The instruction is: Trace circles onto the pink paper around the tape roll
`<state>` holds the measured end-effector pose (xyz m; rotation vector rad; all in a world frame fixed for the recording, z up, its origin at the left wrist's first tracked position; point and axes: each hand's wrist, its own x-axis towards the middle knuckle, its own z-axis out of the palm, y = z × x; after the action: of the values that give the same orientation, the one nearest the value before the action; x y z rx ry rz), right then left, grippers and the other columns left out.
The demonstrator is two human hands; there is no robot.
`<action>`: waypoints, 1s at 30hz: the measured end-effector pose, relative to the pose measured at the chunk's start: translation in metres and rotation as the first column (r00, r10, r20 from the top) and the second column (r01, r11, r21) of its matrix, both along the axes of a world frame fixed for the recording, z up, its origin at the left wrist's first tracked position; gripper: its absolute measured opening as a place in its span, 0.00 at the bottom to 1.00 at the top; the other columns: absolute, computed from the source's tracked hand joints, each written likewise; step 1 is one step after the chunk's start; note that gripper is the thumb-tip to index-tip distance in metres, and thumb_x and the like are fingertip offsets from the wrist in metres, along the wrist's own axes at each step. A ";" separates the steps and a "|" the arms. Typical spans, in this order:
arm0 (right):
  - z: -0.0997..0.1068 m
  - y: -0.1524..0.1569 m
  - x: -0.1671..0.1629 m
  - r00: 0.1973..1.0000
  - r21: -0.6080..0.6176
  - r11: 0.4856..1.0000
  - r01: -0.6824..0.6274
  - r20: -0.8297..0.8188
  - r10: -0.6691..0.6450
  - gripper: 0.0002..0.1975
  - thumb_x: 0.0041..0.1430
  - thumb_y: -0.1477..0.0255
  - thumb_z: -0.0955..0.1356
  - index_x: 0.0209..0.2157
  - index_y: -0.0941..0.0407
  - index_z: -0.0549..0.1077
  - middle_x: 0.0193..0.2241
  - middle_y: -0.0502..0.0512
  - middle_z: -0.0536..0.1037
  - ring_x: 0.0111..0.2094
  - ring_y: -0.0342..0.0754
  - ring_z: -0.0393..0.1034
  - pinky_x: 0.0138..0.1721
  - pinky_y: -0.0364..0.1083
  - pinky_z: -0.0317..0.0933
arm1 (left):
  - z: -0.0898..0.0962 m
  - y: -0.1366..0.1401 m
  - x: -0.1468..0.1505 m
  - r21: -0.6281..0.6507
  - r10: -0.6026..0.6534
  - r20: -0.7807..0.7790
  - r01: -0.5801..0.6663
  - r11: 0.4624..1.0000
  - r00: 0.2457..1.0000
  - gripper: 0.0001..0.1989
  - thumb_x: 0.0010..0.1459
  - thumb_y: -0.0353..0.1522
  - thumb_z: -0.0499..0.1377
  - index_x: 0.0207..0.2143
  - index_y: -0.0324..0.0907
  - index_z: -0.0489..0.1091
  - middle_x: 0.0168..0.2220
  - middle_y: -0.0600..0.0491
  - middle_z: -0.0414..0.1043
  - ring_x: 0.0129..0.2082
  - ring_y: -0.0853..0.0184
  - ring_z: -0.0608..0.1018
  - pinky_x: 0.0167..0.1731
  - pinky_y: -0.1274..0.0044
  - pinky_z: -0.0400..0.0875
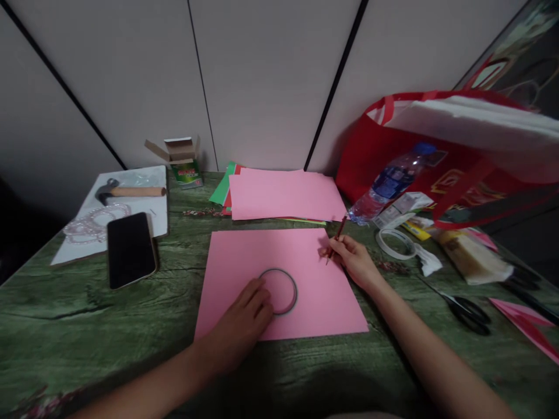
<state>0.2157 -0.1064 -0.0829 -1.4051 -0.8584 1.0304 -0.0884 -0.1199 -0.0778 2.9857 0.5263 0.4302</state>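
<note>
A sheet of pink paper [236, 256] lies flat on the table in front of me. On it rests a thin dark grey ring [296, 291], flat against the sheet, with pink showing through its middle. My left hand [248, 311] has its fingers closed on the ring's left edge; the fingertips are partly hidden. By the sheet's upper right edge, my right hand [353, 260] grips a dark red pencil [342, 227] between thumb and fingers. The pencil's tip points down over the paper, apart from the ring.
More pink paper [283, 195] is stacked behind. Leftward are a phone [131, 250], hammer [137, 191] and small open box [186, 166]. Rightward stand a bottle [388, 183] and red bag [367, 151], with a tape roll [393, 251] and black-handled scissors [467, 312] nearer.
</note>
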 end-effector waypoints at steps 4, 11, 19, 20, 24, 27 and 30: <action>0.000 0.000 0.000 1.000 0.016 1.000 0.007 0.006 -0.008 0.22 0.41 0.53 0.73 0.25 0.55 0.66 0.21 0.50 0.77 0.27 0.47 0.74 0.33 0.45 0.66 | 0.001 0.000 0.002 0.001 -0.001 0.013 0.001 1.000 1.000 0.14 0.56 0.20 0.50 0.45 0.33 0.62 0.47 0.40 0.68 0.57 0.54 0.64 0.55 0.60 0.62; -0.002 0.000 0.000 1.000 0.017 1.000 0.011 -0.004 -0.011 0.22 0.39 0.53 0.74 0.25 0.55 0.66 0.21 0.50 0.77 0.28 0.47 0.74 0.33 0.45 0.67 | -0.001 -0.001 0.003 0.002 0.037 0.090 -0.037 0.999 0.995 0.11 0.58 0.22 0.50 0.44 0.34 0.63 0.46 0.41 0.68 0.55 0.54 0.66 0.51 0.61 0.69; 0.004 0.003 0.001 0.999 0.005 1.000 0.001 0.041 -0.001 0.23 0.39 0.52 0.74 0.25 0.55 0.66 0.21 0.49 0.75 0.25 0.45 0.73 0.29 0.44 0.67 | -0.003 -0.001 0.004 -0.014 0.074 0.122 -0.073 0.997 0.990 0.06 0.61 0.26 0.51 0.41 0.36 0.65 0.47 0.42 0.68 0.56 0.55 0.65 0.51 0.61 0.69; 0.009 0.004 -0.001 0.999 0.010 1.000 -0.007 0.044 0.006 0.22 0.39 0.53 0.74 0.26 0.55 0.67 0.21 0.48 0.74 0.24 0.44 0.72 0.28 0.44 0.68 | -0.002 -0.001 0.004 -0.012 0.085 0.128 -0.084 0.996 0.988 0.06 0.62 0.28 0.52 0.41 0.36 0.65 0.47 0.41 0.67 0.56 0.54 0.65 0.50 0.61 0.69; 0.032 0.014 -0.025 0.995 0.054 0.994 -0.096 0.035 0.094 0.22 0.41 0.54 0.74 0.30 0.54 0.68 0.21 0.47 0.74 0.24 0.44 0.72 0.29 0.45 0.70 | 0.006 -0.001 0.009 0.035 0.063 0.129 -0.068 0.997 0.990 0.09 0.62 0.30 0.52 0.43 0.33 0.65 0.52 0.37 0.65 0.59 0.52 0.61 0.52 0.62 0.67; 0.039 0.025 -0.055 0.973 0.072 0.971 -0.228 0.038 0.226 0.22 0.43 0.54 0.72 0.33 0.54 0.67 0.22 0.48 0.75 0.23 0.45 0.73 0.28 0.47 0.71 | 0.013 0.003 0.016 0.062 -0.042 0.067 0.038 0.997 0.997 0.15 0.60 0.25 0.54 0.50 0.33 0.62 0.53 0.38 0.64 0.60 0.54 0.60 0.54 0.64 0.64; 0.034 0.034 -0.084 0.941 0.099 0.936 -0.338 0.040 0.336 0.20 0.46 0.55 0.71 0.33 0.54 0.66 0.22 0.47 0.74 0.23 0.44 0.72 0.26 0.45 0.71 | 0.017 0.009 0.021 0.041 -0.127 0.005 0.126 0.991 0.992 0.19 0.57 0.23 0.54 0.52 0.36 0.61 0.55 0.39 0.62 0.59 0.55 0.61 0.56 0.63 0.61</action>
<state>0.1316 -0.0723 -0.0485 -1.2059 -1.1822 1.2096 -0.0671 -0.1112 -0.0607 3.0328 0.3288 0.4464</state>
